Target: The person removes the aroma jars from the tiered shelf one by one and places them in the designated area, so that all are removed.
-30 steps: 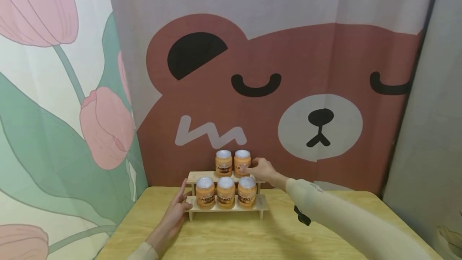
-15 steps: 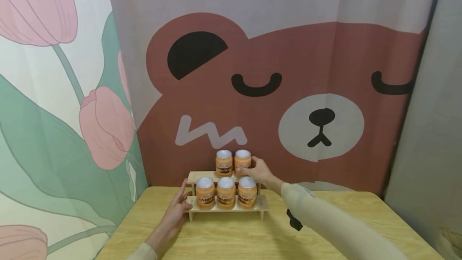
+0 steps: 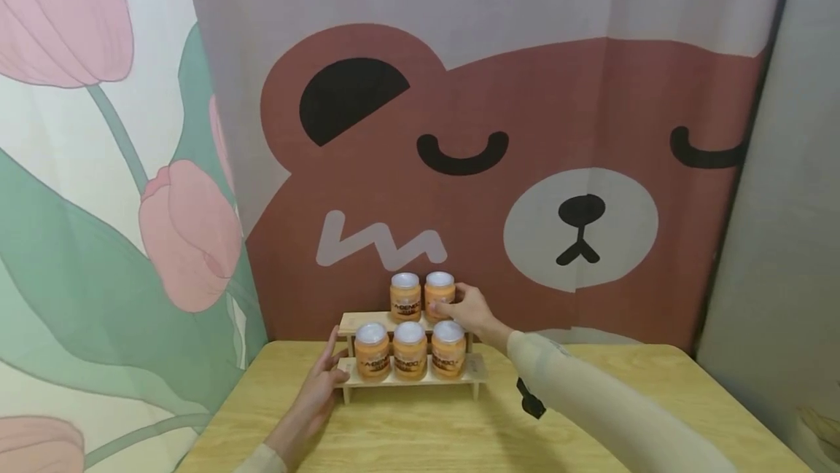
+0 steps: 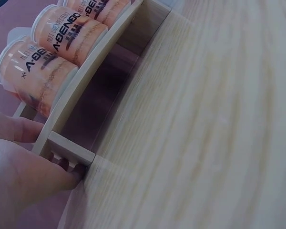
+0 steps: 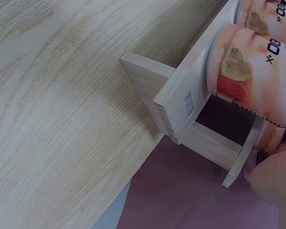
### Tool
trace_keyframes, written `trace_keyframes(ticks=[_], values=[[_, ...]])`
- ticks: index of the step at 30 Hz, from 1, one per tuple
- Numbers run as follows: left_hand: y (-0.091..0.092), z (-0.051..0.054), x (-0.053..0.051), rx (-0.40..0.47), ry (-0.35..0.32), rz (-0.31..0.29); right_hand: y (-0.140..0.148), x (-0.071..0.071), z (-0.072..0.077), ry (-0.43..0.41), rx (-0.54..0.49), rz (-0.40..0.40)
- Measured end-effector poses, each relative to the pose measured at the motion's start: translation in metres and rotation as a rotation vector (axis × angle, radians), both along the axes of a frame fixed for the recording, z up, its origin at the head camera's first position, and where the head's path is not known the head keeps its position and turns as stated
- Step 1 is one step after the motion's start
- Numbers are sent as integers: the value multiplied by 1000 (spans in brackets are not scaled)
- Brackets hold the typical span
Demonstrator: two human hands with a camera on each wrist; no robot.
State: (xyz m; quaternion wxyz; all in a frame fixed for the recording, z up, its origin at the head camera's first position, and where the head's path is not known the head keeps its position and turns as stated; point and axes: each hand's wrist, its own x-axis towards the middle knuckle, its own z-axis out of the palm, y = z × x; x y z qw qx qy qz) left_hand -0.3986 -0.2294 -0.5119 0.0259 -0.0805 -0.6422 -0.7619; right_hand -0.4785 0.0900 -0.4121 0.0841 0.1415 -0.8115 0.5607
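One cylindrical orange jar with a white lid [image 3: 438, 293] stands low in the middle of the head view, at the right end of the upper shelf of a two-step stand of pale wood [image 3: 364, 321]. The right hand [image 3: 474, 310] grips it, thumb across the front and fingers bent round the right side. A second orange jar of the same kind [image 3: 405, 299] is just to its left; beyond that a strip of bare shelf reaches the stand's left end. Three more orange jars [image 3: 410, 353] line the lower shelf, in front of and below the upper pair.

At the stand's left end, the left hand [image 3: 321, 380] clasps the wood, its thumb on the lower shelf. The yellowish wooden table [image 3: 394, 433] extends forward and to both sides of the stand, while its far edge runs close behind.

The gripped jar is upright, long axis vertical, lid up, its label partly hidden by the thumb. The stand's long axis runs left to right, lower step nearer the viewer. Behind hangs a cloth with a reddish-brown bear face [image 3: 590, 108]; tulip-printed cloth [image 3: 59, 240] fills the left of the frame.
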Motion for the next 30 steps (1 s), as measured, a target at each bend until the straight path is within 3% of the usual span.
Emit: trace_keyframes(ticks=[7, 13, 21, 30], values=[[3, -5, 0, 10, 1, 6, 7, 3, -1, 12, 17, -27], [5, -5, 2, 2, -4, 19, 19, 9, 10, 24, 22, -36], [1, -1, 0, -9, -12, 9, 45, 17, 23, 35, 20, -41], [-2, 0, -1, -3, -17, -6, 84, 24, 25, 40, 42, -87]])
